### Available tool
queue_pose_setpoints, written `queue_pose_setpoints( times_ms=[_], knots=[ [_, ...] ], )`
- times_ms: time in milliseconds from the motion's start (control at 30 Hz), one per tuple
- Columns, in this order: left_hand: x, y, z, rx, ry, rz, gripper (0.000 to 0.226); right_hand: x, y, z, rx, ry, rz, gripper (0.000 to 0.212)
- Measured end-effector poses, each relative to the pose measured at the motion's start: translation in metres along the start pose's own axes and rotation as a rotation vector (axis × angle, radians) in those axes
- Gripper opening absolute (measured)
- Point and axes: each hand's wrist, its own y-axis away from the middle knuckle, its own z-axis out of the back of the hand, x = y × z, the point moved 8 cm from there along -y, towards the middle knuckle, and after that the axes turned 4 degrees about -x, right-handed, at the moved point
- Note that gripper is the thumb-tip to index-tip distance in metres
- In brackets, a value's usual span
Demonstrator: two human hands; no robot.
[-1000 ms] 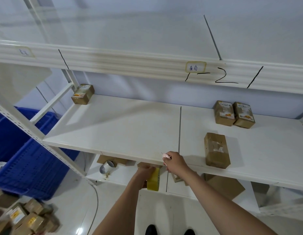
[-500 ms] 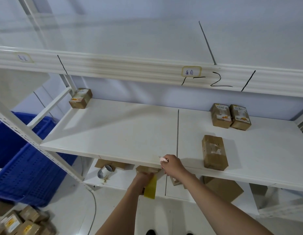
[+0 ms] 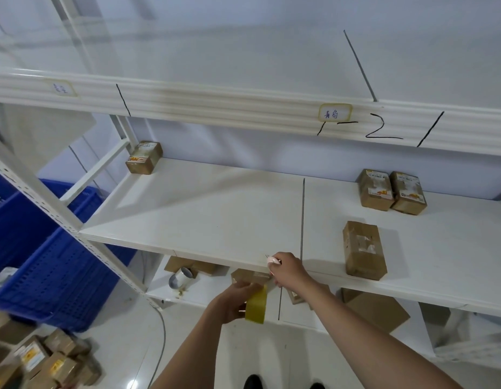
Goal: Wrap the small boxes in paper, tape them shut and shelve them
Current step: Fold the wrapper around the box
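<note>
Taping step, it seems: just under the front edge of the middle shelf (image 3: 215,220), the left hand (image 3: 235,300) grips a yellow tape roll (image 3: 256,306) against a small box (image 3: 248,276). The right hand (image 3: 288,272) pinches a small pink cutter (image 3: 272,260). Next, probably cutting the tape cleanly.

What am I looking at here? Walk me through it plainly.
One picture, taken by a camera on a person's head, looking down at their own bare arms. No machine. The left hand holds a yellowish tape roll below the white shelf. The right hand grips a small pink-and-white tool at the shelf's front edge; what kind is unclear. Four small brown boxes sit on the shelf: one back left, two back right, one plain-wrapped in front. Blue crates stand left.
</note>
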Motion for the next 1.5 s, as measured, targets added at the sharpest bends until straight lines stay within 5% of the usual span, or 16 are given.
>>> queue_pose_setpoints(
  times_ms=[233, 633, 933, 1500],
  knots=[
    [0.008, 0.0, 0.0, 0.015, -0.011, 0.006, 0.022, 0.001, 0.0, 0.001, -0.026, 0.002, 0.0, 0.016],
    [0.014, -0.016, 0.007, -0.018, -0.231, 0.028, 0.053, 0.0, 0.006, 0.0, -0.034, -0.008, 0.002, 0.019],
    [0.007, -0.011, 0.011, -0.066, -0.443, 0.058, 0.046, -0.004, 0.006, 0.011, -0.048, -0.03, -0.016, 0.02],
    [0.018, -0.011, 0.008, -0.12, -0.409, 0.075, 0.053, -0.006, 0.01, 0.002, -0.027, -0.007, -0.003, 0.021]
  ],
)
